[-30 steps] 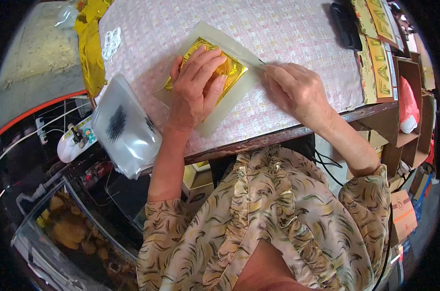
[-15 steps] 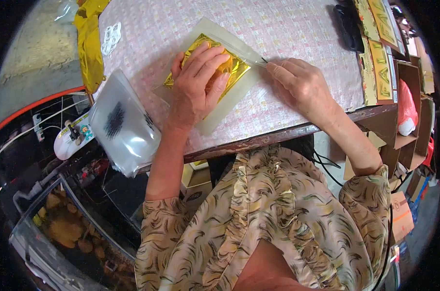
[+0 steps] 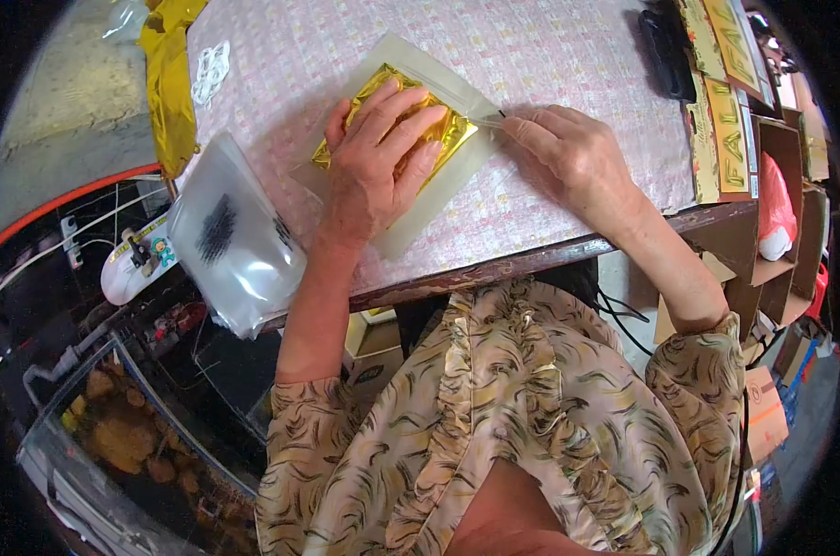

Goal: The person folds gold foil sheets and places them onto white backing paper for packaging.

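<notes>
A square of shiny gold foil (image 3: pixel 457 130) lies over a larger sheet-like clear plastic bag (image 3: pixel 435 206), turned cornerwise on the table. My left hand (image 3: pixel 380 148) rests flat on the foil, fingers spread and covering much of it. At the bag's right corner, my right hand (image 3: pixel 568 157) is closed in a pinch on the plastic edge, where a small dark mark shows by the fingertips. Left of my left forearm, a stack of clear plastic bags (image 3: pixel 253 269) with black print hangs over the table's front edge.
A pink-and-white checked cloth (image 3: pixel 549 56) covers the table. White bands (image 3: pixel 211 72) and gold sheeting (image 3: pixel 171 93) are at its left, a black pouch (image 3: pixel 667 56) and printed yellow boxes (image 3: pixel 727 139) at its right. Cardboard cartons (image 3: pixel 769 195) stand farther right; a skateboard (image 3: pixel 137 259) lies lower left.
The right hand has shifted very slightly left along with the bag's corner. The left hand's fingers have moved a little over the foil, still lying flat.
</notes>
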### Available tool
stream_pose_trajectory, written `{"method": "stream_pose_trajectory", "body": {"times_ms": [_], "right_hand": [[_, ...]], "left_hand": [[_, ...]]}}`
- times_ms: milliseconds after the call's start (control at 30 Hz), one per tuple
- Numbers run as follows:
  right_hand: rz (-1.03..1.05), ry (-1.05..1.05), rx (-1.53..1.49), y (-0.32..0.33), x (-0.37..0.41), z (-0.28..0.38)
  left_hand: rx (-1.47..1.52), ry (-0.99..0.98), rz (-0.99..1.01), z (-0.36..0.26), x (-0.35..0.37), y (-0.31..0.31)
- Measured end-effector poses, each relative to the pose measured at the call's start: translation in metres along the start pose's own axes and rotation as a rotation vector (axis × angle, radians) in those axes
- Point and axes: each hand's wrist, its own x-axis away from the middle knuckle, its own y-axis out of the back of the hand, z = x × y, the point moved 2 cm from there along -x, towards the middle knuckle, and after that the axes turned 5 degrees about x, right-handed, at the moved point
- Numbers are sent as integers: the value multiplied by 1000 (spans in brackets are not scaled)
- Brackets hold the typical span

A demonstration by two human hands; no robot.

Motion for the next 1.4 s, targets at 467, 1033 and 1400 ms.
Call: {"method": "stream_pose_trajectory", "body": {"times_ms": [467,1033,1400], "right_hand": [[104,-372,-162,36,16,9],[75,-1,159,-19,2,23],[113,-461,-362,27,53,16]], "left_hand": [[-57,-18,10,-1,1,-1],[-53,0,23,-4,-2,2],[108,21,-38,8,2,0]]}}
